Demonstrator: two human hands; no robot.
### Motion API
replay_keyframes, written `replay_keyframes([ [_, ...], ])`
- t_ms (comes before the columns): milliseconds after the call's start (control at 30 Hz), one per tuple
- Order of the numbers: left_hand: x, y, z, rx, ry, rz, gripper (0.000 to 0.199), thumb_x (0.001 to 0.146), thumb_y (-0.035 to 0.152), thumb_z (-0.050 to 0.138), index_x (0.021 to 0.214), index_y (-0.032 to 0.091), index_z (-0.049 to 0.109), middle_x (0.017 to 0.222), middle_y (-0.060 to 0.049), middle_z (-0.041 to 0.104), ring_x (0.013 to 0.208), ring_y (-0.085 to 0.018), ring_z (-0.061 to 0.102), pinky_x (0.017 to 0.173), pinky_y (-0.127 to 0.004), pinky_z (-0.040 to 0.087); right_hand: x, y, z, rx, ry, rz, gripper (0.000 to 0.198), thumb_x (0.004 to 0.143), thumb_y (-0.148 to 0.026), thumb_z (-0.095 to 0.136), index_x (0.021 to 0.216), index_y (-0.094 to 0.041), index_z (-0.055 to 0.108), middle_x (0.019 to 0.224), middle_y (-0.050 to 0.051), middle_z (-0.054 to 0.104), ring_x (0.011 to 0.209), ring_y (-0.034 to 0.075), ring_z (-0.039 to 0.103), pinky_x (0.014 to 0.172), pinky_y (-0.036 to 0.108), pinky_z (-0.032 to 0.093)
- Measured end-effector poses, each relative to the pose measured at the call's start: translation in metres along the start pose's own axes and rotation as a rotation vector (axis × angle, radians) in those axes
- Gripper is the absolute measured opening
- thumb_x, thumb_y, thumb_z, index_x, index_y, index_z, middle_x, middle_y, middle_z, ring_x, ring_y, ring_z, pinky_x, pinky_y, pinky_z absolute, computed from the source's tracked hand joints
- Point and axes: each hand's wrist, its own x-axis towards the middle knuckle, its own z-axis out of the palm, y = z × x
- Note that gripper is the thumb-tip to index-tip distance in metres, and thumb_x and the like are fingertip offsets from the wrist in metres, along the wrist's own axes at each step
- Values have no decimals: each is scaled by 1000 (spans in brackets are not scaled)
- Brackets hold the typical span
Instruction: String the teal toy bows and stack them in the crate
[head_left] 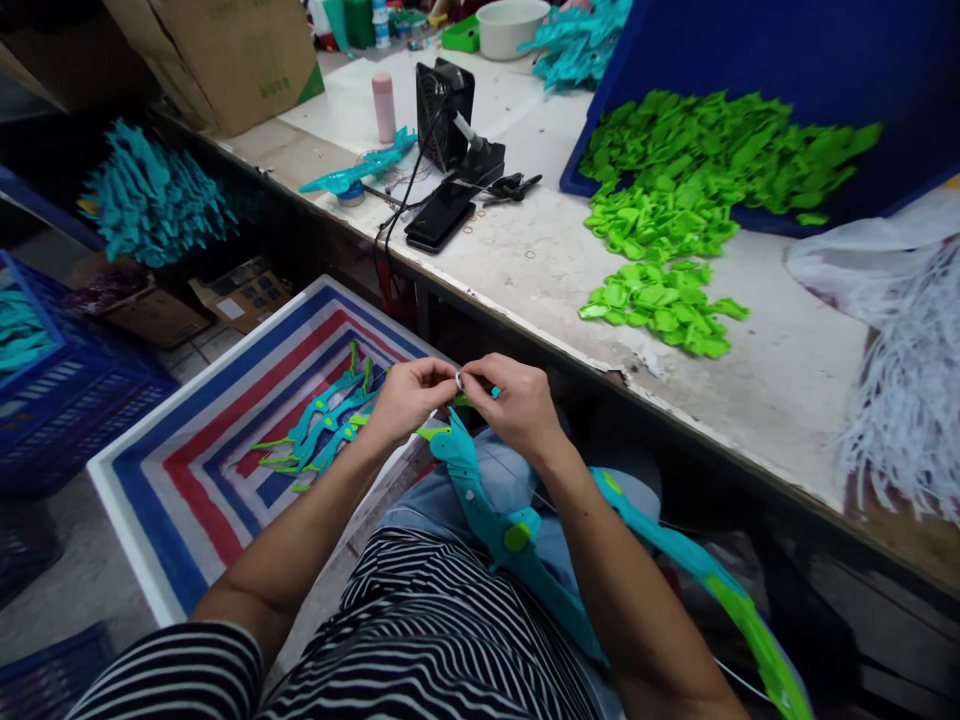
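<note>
My left hand (412,398) and my right hand (516,402) meet above my lap, fingers pinched together. Between their fingertips shows a small loop of white cord (459,381). Just below them a teal toy bow (480,500) with green patches lies across my lap, one tip close under my fingers. Its other limb (697,565) curves out beyond my right forearm, which hides part of the bow. A thin white string runs near that limb.
A tray lined with striped cloth (180,480) holds several teal and green bows (322,420). On the workbench (525,270) are green plastic pieces (667,310) spilling from a blue bin (697,50), a fan (442,115), a phone (441,215) and white strings (907,370).
</note>
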Motion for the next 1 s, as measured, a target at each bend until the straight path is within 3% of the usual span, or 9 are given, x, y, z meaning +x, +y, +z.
replay_keyframes([
  [133,-1,-4,1,129,57,39,25,59,35,75,61,14,62,51,4,54,48,-7,46,46,-19,34,-8,2,4,8,25,-26,17,89,-20,49,79,-17,63,73,4,63,66,13,58,62,25,43],
  [333,-9,-8,-9,180,-110,-10,28,67,40,68,76,14,75,74,-3,70,71,-15,60,68,-25,45,-21,4,9,12,33,-57,15,91,-18,47,81,-17,58,75,4,61,70,15,57,64,25,44],
  [567,-16,-13,-17,361,-250,36,30,74,42,61,72,15,75,60,1,64,59,-12,53,55,-21,39,-41,2,16,-134,-4,-114,17,93,-18,43,83,-17,56,77,7,60,73,18,55,68,28,44],
  [667,-19,-13,-16,367,-239,72,25,75,36,60,72,16,75,62,0,65,58,-12,53,54,-20,39,-47,7,24,-160,30,-58,17,92,-18,42,82,-18,56,76,7,59,74,18,54,68,29,43],
  [833,-26,-19,-16,432,-197,126,24,74,37,62,71,17,74,63,-1,67,60,-14,56,56,-21,40,-51,7,37,-146,113,167,15,85,-15,44,76,-19,56,73,4,57,70,17,53,67,29,44],
  [933,-29,-29,-25,577,-250,145,25,77,39,59,76,19,74,71,-3,70,67,-16,59,63,-24,44,-73,4,17,-60,79,211,16,88,-20,45,80,-19,59,75,3,61,73,16,57,70,28,47],
  [1000,-25,-34,-33,732,-253,198,27,77,41,58,79,20,74,77,-4,70,73,-19,61,71,-28,47,-108,8,-15,-123,186,311,17,90,-28,47,88,-20,61,84,5,64,82,18,59,77,32,49],
])
